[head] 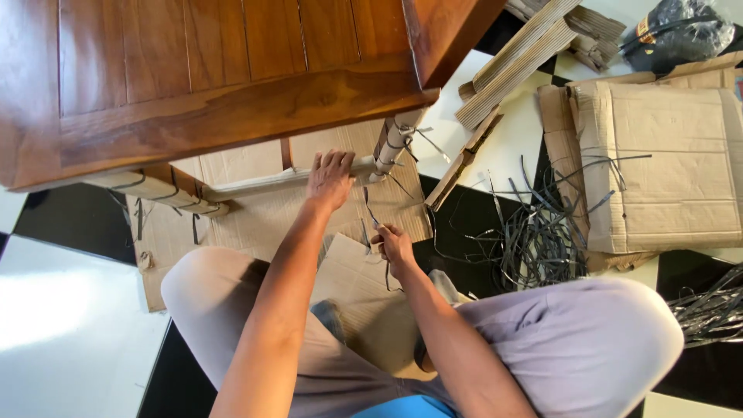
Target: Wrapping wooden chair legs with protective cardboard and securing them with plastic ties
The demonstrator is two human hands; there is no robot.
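I look down at a wooden chair whose legs and lower rail are wrapped in brown paper and tied with black strapping. My left hand grips the wrapped rail between the two legs. Nearer my body, my right hand is closed on a thin black strap that runs up toward the wrapped right leg. My knees are bent at both sides, over cardboard sheets on the floor.
A heap of cut black straps lies to the right on the black-and-white tiled floor. Flattened cardboard and corrugated strips lie at the upper right, with a black plastic bag behind them.
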